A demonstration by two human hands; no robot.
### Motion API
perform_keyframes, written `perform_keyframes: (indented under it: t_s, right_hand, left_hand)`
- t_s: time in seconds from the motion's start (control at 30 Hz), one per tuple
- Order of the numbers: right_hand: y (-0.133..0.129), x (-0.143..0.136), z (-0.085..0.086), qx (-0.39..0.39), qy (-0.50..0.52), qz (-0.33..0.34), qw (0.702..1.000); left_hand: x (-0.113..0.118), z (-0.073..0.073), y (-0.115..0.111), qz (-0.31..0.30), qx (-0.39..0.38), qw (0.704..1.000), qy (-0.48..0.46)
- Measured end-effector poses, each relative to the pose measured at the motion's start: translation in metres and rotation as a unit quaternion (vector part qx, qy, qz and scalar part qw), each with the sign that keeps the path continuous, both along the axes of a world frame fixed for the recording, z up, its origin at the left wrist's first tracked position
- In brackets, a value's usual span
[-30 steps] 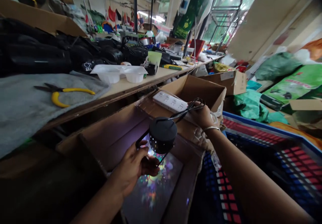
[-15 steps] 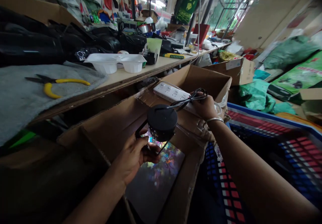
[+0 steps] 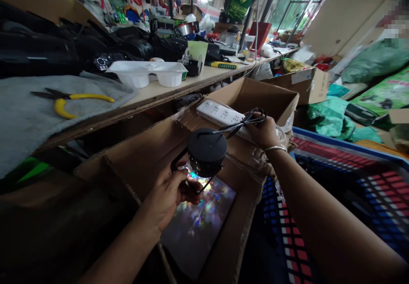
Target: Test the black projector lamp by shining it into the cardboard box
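Your left hand (image 3: 168,192) is curled around the lower side of a round black lamp (image 3: 206,151), fingers closed on it from below so that the lamp sits just above and to the right of your knuckles. The lamp's underside glows, and coloured spots of light fall on the floor of the cardboard box (image 3: 137,160) directly beneath that hand. A thin black bracket runs from the lamp down past your fingertips; whether you grip the bracket or the lamp body itself is hard to tell from here.

Your right hand (image 3: 263,131) is up and beyond the lamp, closed around a bunched loop of black cable (image 3: 252,118) that runs back to the lamp's top. A metal bangle (image 3: 275,148) circles that wrist. Just behind this hand, touching or nearly touching the cable, a white power strip (image 3: 220,113) in clear wrap lies across the box's flap.

Left of your left hand, higher up, a workbench (image 3: 166,92) carries yellow-handled pliers (image 3: 68,103) on a grey cloth (image 3: 28,118), a white plastic tray (image 3: 148,73) and a heap of black bags. Under your right forearm lies a blue crate (image 3: 351,190) with red and white markings. Beyond your right hand stands a second cardboard carton (image 3: 303,86), with green sacks (image 3: 380,92) farther right.
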State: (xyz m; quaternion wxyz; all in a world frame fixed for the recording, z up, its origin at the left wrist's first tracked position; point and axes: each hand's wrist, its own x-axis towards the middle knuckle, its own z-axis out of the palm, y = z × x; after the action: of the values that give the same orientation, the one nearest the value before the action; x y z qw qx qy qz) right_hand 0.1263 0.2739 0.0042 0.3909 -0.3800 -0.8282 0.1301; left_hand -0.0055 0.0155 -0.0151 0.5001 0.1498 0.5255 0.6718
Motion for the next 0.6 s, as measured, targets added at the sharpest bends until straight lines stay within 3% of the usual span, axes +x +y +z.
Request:
perform_keyframes:
  t_s: [0.6]
  right_hand:
    - [0.0054, -0.0008, -0.0073, 0.020, 0.038, 0.000, 0.999]
  left_hand:
    - [0.0015, 0.0038, -0.0012, -0.001, -0.011, 1.000, -0.008]
